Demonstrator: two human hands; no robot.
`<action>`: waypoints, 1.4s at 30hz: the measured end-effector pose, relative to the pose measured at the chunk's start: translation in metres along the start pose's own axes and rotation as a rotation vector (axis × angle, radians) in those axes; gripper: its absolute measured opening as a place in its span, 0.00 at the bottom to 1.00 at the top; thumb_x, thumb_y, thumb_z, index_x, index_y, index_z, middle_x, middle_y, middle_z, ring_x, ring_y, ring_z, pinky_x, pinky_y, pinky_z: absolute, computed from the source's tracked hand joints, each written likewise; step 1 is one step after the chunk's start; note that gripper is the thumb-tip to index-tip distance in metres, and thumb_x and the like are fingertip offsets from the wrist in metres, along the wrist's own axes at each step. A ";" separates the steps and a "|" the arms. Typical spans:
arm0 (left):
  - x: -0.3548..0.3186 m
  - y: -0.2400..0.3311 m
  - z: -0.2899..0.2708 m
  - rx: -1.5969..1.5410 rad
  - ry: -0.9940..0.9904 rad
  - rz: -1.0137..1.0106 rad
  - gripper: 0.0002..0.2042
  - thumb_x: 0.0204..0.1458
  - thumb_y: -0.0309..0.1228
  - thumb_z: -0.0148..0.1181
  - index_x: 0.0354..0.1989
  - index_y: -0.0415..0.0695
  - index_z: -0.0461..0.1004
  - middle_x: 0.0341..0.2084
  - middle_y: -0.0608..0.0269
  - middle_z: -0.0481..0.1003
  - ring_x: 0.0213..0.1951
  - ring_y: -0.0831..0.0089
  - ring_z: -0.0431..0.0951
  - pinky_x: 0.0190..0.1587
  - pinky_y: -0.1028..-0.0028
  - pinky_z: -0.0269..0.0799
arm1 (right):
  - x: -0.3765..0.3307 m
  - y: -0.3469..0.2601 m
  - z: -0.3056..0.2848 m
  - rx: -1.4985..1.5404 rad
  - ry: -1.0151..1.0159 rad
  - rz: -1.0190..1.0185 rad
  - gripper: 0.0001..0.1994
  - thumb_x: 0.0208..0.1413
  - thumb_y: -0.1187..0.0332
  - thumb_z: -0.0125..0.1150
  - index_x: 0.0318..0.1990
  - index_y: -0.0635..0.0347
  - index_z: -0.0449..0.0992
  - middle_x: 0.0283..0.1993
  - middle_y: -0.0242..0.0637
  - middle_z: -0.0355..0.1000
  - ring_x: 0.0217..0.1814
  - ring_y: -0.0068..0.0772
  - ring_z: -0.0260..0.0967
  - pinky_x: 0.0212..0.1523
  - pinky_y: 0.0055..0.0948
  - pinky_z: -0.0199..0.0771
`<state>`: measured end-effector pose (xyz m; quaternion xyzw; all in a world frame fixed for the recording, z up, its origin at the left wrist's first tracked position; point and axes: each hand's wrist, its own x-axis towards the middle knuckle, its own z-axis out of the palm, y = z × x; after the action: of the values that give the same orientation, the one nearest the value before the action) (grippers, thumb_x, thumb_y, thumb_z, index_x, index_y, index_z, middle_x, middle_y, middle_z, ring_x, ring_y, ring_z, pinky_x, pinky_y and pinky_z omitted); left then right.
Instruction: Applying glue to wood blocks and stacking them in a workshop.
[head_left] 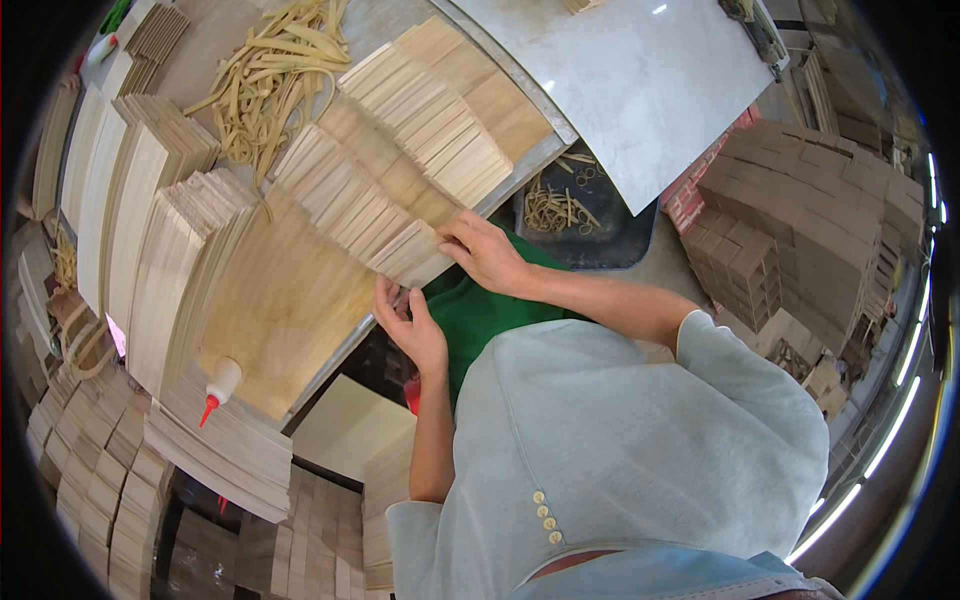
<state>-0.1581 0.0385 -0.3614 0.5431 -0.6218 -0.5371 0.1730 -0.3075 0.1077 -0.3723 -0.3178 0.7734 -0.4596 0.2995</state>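
A row of thin, pale wooden boards (335, 190) lies overlapped on the plywood-topped table (300, 310). At its near end is a thin wooden board (425, 262), held by its two edges. My left hand (412, 325) has its thumb and fingers at the board's lower left corner, and my right hand (487, 258) grips the opposite edge with bent fingers. Part of the grip is hidden behind the board. Farther off, a second overlapped row of boards (430, 125) runs alongside the first.
Tall stacks of boards (190, 250) line the table's left side. A white glue bottle (225, 378) with a red tip lies near them. Loose yellowish bands (275, 75) are heaped at the back. Right of the table are a dark bin (590, 225) and a brown stack (790, 210).
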 end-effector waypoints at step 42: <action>0.018 -0.018 -0.001 0.053 0.054 0.011 0.25 0.54 0.21 0.55 0.62 0.36 0.60 0.53 0.49 0.64 0.52 0.62 0.71 0.51 0.68 0.68 | 0.027 0.019 0.028 0.016 -0.007 -0.024 0.14 0.52 0.74 0.62 0.47 0.64 0.72 0.37 0.41 0.68 0.38 0.35 0.69 0.39 0.30 0.70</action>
<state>-0.1552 0.0255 -0.3836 0.5584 -0.6340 -0.5046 0.1779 -0.3078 0.0794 -0.4052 -0.3260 0.7648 -0.4683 0.2991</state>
